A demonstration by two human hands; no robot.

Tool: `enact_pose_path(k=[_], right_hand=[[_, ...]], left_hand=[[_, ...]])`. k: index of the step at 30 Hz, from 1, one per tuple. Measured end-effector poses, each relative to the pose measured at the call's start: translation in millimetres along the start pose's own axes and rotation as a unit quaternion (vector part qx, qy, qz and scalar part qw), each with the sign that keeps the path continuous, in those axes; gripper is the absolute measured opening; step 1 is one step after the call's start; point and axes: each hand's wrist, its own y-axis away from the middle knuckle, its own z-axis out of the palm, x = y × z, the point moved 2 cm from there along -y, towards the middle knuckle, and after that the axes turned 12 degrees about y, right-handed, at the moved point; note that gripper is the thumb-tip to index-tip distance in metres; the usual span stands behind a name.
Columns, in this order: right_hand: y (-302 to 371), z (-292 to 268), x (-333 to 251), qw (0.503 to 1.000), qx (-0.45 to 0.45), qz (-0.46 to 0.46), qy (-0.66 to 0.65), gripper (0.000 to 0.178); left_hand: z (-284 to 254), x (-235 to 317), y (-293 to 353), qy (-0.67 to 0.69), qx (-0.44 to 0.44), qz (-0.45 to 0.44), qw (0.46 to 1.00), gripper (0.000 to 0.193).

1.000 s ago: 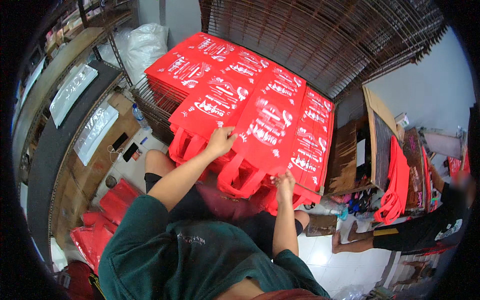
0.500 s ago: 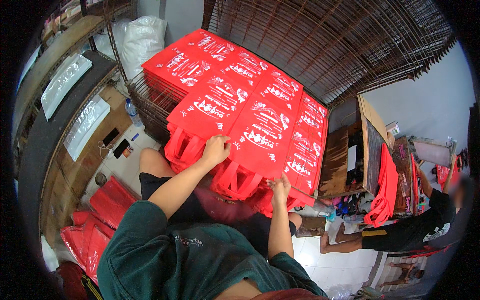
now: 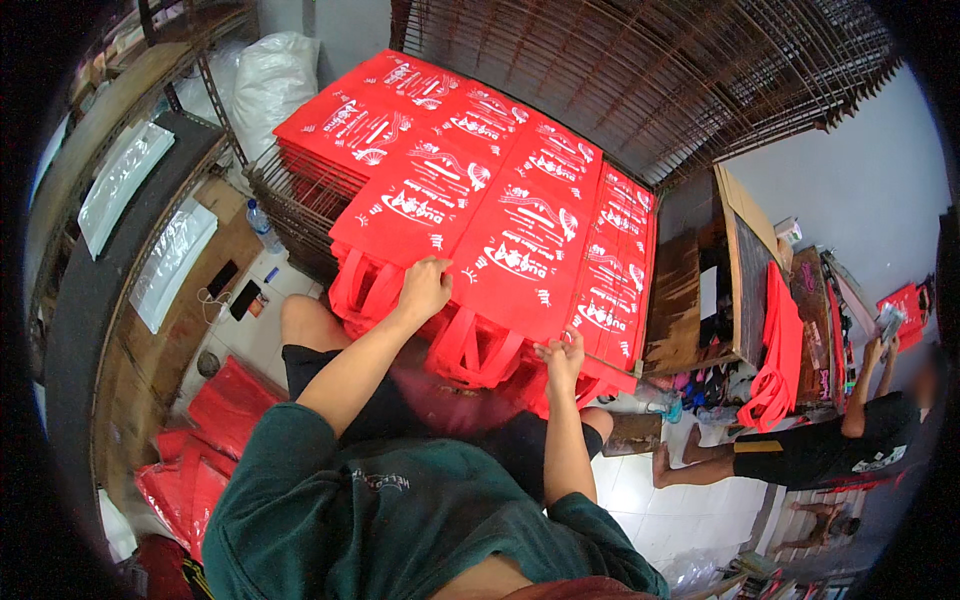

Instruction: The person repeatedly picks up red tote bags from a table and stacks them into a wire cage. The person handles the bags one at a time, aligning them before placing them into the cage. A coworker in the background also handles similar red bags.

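Stacks of flat red bags with white print lie side by side on a wire rack in front of me. My left hand [image 3: 427, 288] is closed at the near left corner of the top red bag [image 3: 512, 225], fingers curled over its edge. At that bag's near right corner, my right hand [image 3: 560, 358] pinches the edge between thumb and fingers. Below the near edge, between my hands, red handles [image 3: 475, 350] of bags hang down. More handles [image 3: 358, 290] dangle left of my left hand. The undersides of the stacks are hidden.
Rusty wire racks [image 3: 640, 80] rise behind the stacks. A shelf with clear-wrapped packs [image 3: 172, 262] stands left, near a water bottle [image 3: 264, 225] and phones. Wrapped red bundles [image 3: 190, 480] lie at lower left. A wooden cabinet [image 3: 700, 300] and another person [image 3: 840, 440] are on the right.
My hands stay at the near edge of the top bag, with the view shifted slightly. The person on the right has lowered their raised arms and now holds something in front of them.
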Motion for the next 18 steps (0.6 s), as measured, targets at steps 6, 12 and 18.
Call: enact_pose_path(k=[6,12,18], right_hand=[[-3.0,-2.2,4.5,1.0,-0.002,-0.01,0.015,0.041],[-2.4,-12.6,6.8,0.999,0.008,-0.005,0.034,0.047],[38.5,-65.6,-17.4,0.976,0.122,-0.106,0.146,0.046]], left_hand=[[1.3,-4.2,1.4,0.023,0.009,0.006,1.0,0.024],[-7.8,8.7,1.8,0.03,0.001,-0.012,0.999,0.031],[-59.5,37.7,46.1,0.055,0.0,0.01,0.998,0.03]])
